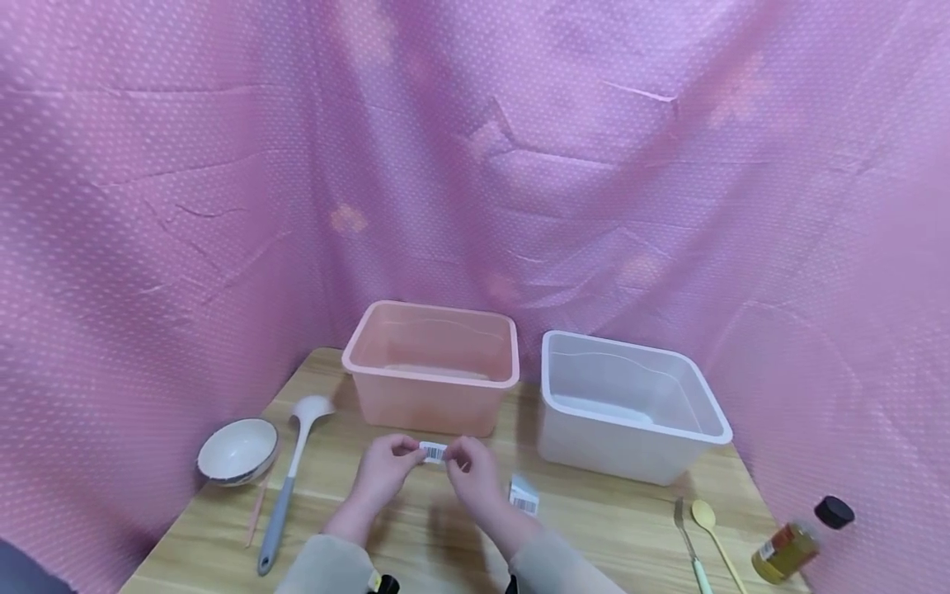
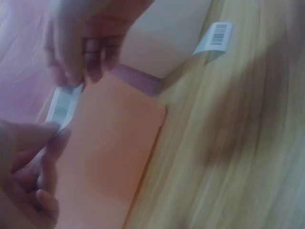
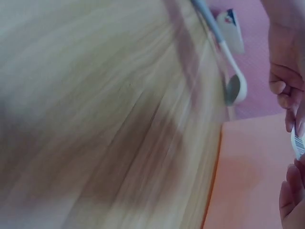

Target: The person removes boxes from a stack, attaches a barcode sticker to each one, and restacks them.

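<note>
Hands meet over the near middle of the wooden bench (image 1: 594, 511). Left hand (image 1: 386, 472) and right hand (image 1: 471, 474) each pinch one end of a small barcode label (image 1: 433, 452), which spans the gap between their fingertips, raised just off the bench. Left wrist view confirms: label strip (image 2: 64, 106) caught between thumb and fingers at both ends, directly in front of the pink tub wall.

Just right of the right hand, a second barcode label (image 1: 524, 495) lies on the bench, untouched. Left of the hands: grey-handled ladle (image 1: 285, 487), then a white bowl (image 1: 237, 450) further left. Near right edge: fork (image 1: 686, 536), yellow spoon (image 1: 714, 536), and a dark-capped bottle (image 1: 797, 540).

Behind the hands, pink tub (image 1: 433, 365); beside it to the right, white tub (image 1: 631, 404). Pink dotted cloth (image 1: 475, 148) hangs behind everything.
</note>
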The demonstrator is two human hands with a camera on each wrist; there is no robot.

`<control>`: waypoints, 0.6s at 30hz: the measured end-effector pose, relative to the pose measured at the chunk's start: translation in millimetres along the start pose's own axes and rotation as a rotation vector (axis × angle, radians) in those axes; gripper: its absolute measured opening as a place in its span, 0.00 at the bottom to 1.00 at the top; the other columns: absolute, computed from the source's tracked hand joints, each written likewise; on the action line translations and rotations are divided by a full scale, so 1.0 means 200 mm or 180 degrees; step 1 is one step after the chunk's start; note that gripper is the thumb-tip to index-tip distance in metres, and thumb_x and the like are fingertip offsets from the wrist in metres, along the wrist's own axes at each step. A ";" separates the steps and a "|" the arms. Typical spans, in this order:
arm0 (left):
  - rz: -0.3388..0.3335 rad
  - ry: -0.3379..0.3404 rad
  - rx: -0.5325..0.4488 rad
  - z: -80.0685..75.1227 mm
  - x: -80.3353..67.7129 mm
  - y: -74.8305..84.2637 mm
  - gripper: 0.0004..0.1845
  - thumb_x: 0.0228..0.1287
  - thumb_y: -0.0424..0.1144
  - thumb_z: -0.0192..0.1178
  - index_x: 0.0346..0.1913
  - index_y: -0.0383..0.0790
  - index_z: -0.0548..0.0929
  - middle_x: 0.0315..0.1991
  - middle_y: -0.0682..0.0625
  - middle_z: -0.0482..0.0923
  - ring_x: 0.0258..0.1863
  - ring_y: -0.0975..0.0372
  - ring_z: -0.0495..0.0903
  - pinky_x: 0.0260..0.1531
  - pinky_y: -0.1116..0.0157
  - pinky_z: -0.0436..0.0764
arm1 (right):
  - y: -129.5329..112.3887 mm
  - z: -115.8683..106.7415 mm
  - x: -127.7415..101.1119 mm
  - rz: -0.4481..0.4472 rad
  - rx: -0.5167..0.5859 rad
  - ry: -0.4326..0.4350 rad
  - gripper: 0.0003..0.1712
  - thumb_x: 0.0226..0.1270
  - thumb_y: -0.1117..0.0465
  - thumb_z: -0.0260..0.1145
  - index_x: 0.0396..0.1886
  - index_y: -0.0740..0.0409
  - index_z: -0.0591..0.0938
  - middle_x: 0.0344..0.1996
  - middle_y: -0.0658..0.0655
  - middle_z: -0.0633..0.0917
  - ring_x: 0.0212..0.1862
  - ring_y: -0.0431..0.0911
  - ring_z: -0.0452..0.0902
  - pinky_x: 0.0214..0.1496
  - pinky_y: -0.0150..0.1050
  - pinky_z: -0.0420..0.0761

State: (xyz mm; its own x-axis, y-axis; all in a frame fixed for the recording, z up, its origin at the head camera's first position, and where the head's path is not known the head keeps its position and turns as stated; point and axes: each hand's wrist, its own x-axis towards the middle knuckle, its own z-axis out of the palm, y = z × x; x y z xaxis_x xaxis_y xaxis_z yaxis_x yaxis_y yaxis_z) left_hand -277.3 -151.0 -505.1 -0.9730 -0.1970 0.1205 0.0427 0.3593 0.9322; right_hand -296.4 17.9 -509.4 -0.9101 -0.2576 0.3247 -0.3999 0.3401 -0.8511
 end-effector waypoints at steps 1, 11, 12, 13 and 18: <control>-0.0016 0.0087 0.0009 0.00 0.01 -0.01 0.09 0.57 0.33 0.70 0.40 0.34 0.84 0.30 0.50 0.84 0.33 0.58 0.82 0.36 0.58 0.80 | 0.00 0.01 0.01 -0.0069 -0.0080 -0.0012 0.09 0.58 0.75 0.66 0.34 0.57 0.83 0.31 0.49 0.81 0.34 0.41 0.75 0.37 0.34 0.78; 0.0671 0.0670 0.0679 0.04 0.07 -0.10 0.08 0.58 0.30 0.68 0.39 0.45 0.85 0.36 0.53 0.84 0.34 0.60 0.81 0.35 0.58 0.81 | 0.00 0.03 0.08 -0.0431 -0.0536 -0.0376 0.21 0.59 0.72 0.67 0.54 0.62 0.84 0.43 0.53 0.80 0.44 0.50 0.78 0.44 0.41 0.81; 0.0760 0.0661 0.0780 0.04 0.08 -0.11 0.08 0.58 0.30 0.68 0.39 0.46 0.87 0.36 0.54 0.84 0.32 0.61 0.80 0.34 0.59 0.80 | 0.00 0.03 0.08 -0.0453 -0.0548 -0.0414 0.23 0.59 0.72 0.68 0.56 0.63 0.83 0.45 0.54 0.80 0.45 0.51 0.78 0.46 0.40 0.81; 0.0836 0.0633 0.0861 0.04 0.08 -0.11 0.09 0.59 0.30 0.67 0.40 0.45 0.88 0.37 0.53 0.84 0.31 0.62 0.79 0.33 0.60 0.80 | 0.00 0.03 0.08 -0.0482 -0.0580 -0.0447 0.24 0.58 0.71 0.68 0.57 0.63 0.82 0.46 0.54 0.80 0.46 0.52 0.78 0.47 0.40 0.81; 0.0832 0.0303 0.1102 0.04 0.12 -0.12 0.16 0.62 0.32 0.65 0.53 0.39 0.85 0.48 0.49 0.81 0.29 0.66 0.74 0.27 0.65 0.77 | 0.01 0.05 0.12 -0.0489 -0.0767 -0.0593 0.31 0.58 0.70 0.69 0.64 0.65 0.76 0.53 0.58 0.77 0.50 0.53 0.77 0.53 0.41 0.79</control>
State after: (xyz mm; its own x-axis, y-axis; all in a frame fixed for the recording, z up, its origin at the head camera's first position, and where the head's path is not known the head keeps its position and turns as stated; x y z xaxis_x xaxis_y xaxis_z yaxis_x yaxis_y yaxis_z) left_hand -302.8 -156.0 -526.9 -0.9136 -0.1362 0.3831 0.1903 0.6894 0.6990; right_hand -318.0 3.4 -508.1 -0.8105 -0.4758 0.3416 -0.5653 0.4826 -0.6690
